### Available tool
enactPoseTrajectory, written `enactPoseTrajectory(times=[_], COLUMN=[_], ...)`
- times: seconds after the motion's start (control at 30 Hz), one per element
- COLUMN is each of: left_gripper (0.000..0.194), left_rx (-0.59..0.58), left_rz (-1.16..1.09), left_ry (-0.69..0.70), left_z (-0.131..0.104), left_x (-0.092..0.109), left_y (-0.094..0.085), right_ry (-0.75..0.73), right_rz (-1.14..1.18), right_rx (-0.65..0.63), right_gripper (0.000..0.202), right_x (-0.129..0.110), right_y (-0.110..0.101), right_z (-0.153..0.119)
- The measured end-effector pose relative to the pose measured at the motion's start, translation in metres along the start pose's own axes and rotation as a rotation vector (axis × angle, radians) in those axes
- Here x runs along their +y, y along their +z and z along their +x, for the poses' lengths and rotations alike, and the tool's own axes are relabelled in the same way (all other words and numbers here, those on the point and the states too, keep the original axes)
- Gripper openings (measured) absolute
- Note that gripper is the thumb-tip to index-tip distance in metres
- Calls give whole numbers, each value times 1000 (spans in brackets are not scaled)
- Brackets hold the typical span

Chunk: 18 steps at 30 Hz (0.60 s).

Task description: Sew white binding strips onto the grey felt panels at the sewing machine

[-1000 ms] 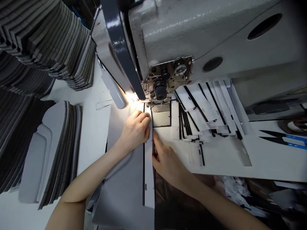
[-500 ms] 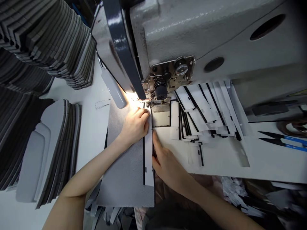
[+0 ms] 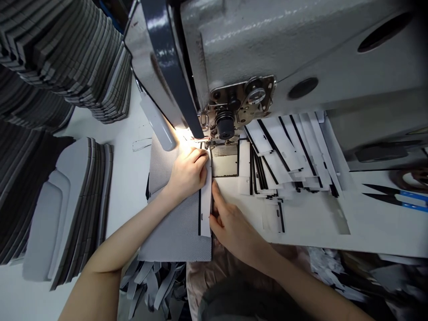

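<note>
A grey mesh fabric panel [image 3: 174,238] lies flat under the sewing machine's presser foot [image 3: 206,141]. Along its right edge runs a white plastic strip [image 3: 205,209] with a black border and small slots. My left hand [image 3: 187,173] has its fingers curled and pressed down on the panel and strip, just in front of the lit needle area, which hides their far ends. Beside the right edge, my right hand [image 3: 234,227] has its index finger stretched out and its thumb apart, both touching the edge of the work. Its other fingers are mostly hidden.
Several white strips with black borders [image 3: 284,151] lie fanned right of the needle plate [image 3: 224,166]. Blue-handled scissors [image 3: 397,196] rest farther right. Stacks of grey padded pieces [image 3: 83,67] and curved grey panels [image 3: 80,200] stand left. A lamp [image 3: 158,122] hangs close above.
The grey panel and white strip have moved forward under the presser foot, their near ends now farther from my body. Both hands stay in nearly the same places.
</note>
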<state>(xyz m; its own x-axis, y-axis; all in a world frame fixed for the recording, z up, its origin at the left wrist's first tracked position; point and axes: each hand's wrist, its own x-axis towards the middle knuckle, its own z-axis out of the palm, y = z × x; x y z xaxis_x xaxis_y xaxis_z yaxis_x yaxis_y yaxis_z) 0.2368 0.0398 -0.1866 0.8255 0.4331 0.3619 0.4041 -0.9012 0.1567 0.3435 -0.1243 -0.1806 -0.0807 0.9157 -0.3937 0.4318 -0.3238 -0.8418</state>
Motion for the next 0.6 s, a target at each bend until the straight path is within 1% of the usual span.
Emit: enactPoseTrajectory(times=[0.13,0.3,0.43,0.53,0.6], left_gripper=[22,28,27,25,23], left_rx=[-14,-11,-8,-15,-19], left_rz=[-1,-41,-23,-15,-4], left_ry=[-13,-30,-29,-37,-46], left_z=[-3,-11,-6,1,4], left_x=[5,14,7,-1,-4], left_y=[-3,-7,-2,2,3], right_ry=[8,1,-13,-26,-3], right_rz=[-24,-46,-18,43,54], right_rx=[41,84,69,19,19], right_gripper=[76,73,71,76,79], right_x=[-1,-8,-6,0,3], right_y=[0,-6,-6,-4,-2], right_z=[5,18,12,2,0])
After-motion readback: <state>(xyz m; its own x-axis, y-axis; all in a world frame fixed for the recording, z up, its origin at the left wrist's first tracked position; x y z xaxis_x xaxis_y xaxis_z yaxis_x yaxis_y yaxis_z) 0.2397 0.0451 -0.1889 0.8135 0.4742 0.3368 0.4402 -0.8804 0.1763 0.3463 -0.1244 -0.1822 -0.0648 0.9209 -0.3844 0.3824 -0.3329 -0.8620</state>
